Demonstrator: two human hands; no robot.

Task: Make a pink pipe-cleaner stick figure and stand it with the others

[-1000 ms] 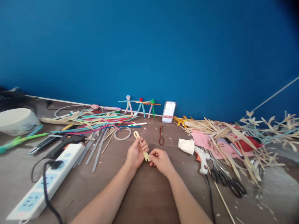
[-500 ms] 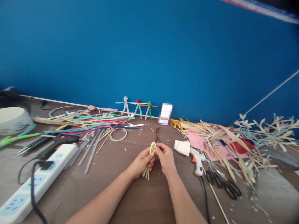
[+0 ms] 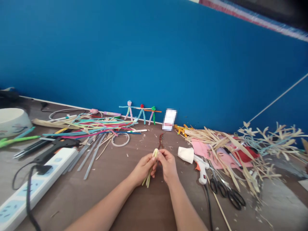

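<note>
My left hand (image 3: 143, 168) is closed around a bundle of pale yellow-green pipe cleaners (image 3: 155, 153), bent into a loop at the top. Its loose ends hang below my left fingers, near the tabletop. My right hand (image 3: 168, 165) pinches the loop's right side between thumb and fingertips, which partly hide it. Just beyond the hands, a dark reddish-brown twisted strand (image 3: 160, 141) lies on the brown table (image 3: 144, 208).
Three pipe-cleaner figures (image 3: 141, 114) stand against the blue wall. Coloured pipe cleaners (image 3: 96, 123), a black glue gun (image 3: 56, 149) and a power strip (image 3: 36, 189) lie left. On the right are a white glue gun (image 3: 202, 170), scissors (image 3: 235, 199) and dried strips (image 3: 223, 138).
The bundle has tilted, its loose ends swinging slightly left and its loop showing rounder. My right fingers have shifted a little on it. The whole view has turned slightly.
</note>
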